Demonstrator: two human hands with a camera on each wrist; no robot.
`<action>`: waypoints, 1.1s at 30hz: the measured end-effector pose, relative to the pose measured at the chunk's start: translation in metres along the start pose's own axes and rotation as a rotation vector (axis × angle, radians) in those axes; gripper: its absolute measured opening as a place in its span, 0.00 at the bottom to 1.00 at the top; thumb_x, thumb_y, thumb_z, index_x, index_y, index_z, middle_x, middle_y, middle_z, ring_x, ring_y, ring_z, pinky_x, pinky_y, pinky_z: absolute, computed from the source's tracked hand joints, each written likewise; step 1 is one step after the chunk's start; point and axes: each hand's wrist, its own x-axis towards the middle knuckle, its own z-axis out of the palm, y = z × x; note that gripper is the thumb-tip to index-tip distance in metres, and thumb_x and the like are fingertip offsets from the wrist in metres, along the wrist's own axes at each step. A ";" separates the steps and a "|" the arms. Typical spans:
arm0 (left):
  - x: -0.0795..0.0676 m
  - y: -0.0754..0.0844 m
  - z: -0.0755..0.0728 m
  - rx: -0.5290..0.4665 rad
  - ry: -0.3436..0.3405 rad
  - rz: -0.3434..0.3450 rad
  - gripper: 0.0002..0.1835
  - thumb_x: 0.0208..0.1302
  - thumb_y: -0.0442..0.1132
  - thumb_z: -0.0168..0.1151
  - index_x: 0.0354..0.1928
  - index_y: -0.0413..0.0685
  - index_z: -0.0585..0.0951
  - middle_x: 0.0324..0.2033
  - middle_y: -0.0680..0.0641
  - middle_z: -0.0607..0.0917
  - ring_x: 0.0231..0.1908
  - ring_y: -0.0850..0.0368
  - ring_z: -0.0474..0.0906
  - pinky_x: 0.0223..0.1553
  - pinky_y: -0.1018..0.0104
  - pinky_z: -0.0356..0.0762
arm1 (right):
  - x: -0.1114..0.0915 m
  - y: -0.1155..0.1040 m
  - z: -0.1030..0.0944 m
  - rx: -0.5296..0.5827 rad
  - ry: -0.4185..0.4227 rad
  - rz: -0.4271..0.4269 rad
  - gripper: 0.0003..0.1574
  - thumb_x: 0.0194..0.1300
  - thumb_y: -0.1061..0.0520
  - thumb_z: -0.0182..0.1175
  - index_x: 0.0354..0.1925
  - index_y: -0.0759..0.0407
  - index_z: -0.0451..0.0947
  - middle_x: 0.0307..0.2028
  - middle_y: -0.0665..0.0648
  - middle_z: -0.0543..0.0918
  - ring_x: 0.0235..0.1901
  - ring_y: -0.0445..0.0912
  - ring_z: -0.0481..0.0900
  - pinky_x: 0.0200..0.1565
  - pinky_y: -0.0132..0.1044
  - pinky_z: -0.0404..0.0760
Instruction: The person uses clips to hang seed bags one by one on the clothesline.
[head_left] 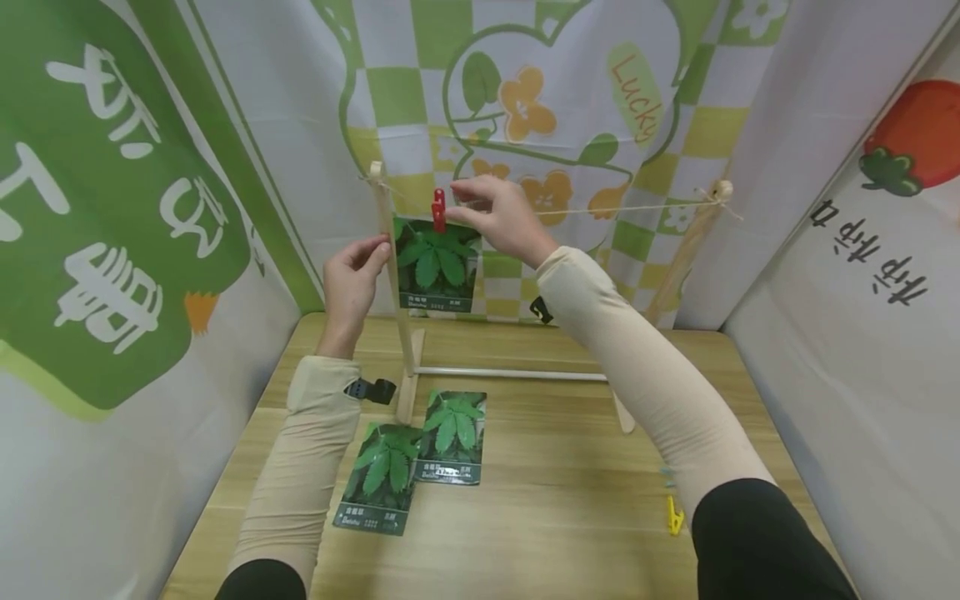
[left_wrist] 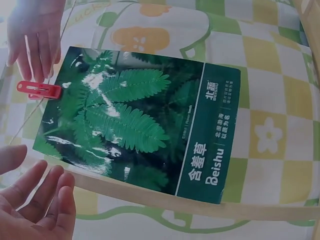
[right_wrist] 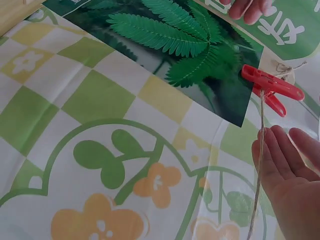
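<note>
A green seed packet (head_left: 437,275) with a fern-like leaf picture hangs from a string (head_left: 622,208), held by a red clothespin (head_left: 439,208) at its top edge. Just right of the clothespin is my right hand (head_left: 504,215); in the right wrist view its fingers (right_wrist: 277,155) are extended beside the string, apart from the clip. My left hand (head_left: 351,283) is by the left wooden post (head_left: 397,292), its fingers loosely bent and holding nothing in the left wrist view. Whether it touches the post is unclear.
Two similar seed packets (head_left: 378,479) lie on the wooden table (head_left: 547,508), their edges close together. A yellow clothespin (head_left: 674,515) lies at the right, near a partly hidden bluish one. The string runs to the right post (head_left: 693,242); a white rod (head_left: 517,374) joins the stand's feet.
</note>
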 end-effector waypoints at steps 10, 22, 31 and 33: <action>-0.010 0.003 -0.007 0.091 -0.075 0.096 0.22 0.71 0.49 0.57 0.57 0.42 0.79 0.55 0.41 0.83 0.51 0.60 0.78 0.59 0.64 0.74 | -0.027 0.012 -0.005 -0.101 0.120 -0.232 0.28 0.66 0.56 0.63 0.62 0.63 0.73 0.59 0.62 0.79 0.60 0.52 0.76 0.63 0.38 0.73; -0.026 -0.003 -0.016 0.176 -0.140 0.108 0.31 0.68 0.51 0.59 0.69 0.47 0.68 0.66 0.41 0.73 0.66 0.45 0.67 0.67 0.46 0.65 | -0.072 0.030 -0.022 -0.206 0.140 -0.301 0.36 0.62 0.56 0.67 0.66 0.64 0.68 0.63 0.64 0.75 0.63 0.55 0.72 0.68 0.46 0.67; -0.034 -0.006 -0.022 0.237 -0.157 0.112 0.37 0.66 0.52 0.60 0.73 0.50 0.61 0.71 0.41 0.66 0.70 0.42 0.61 0.68 0.42 0.61 | -0.103 0.040 -0.037 -0.256 0.055 -0.226 0.51 0.63 0.30 0.55 0.72 0.59 0.60 0.69 0.63 0.68 0.69 0.58 0.64 0.69 0.56 0.63; -0.036 -0.008 -0.024 0.256 -0.163 0.112 0.37 0.66 0.53 0.60 0.73 0.50 0.61 0.71 0.41 0.65 0.70 0.42 0.60 0.67 0.41 0.61 | -0.109 0.043 -0.040 -0.267 0.047 -0.197 0.55 0.61 0.26 0.52 0.72 0.58 0.60 0.69 0.63 0.67 0.69 0.59 0.63 0.69 0.57 0.62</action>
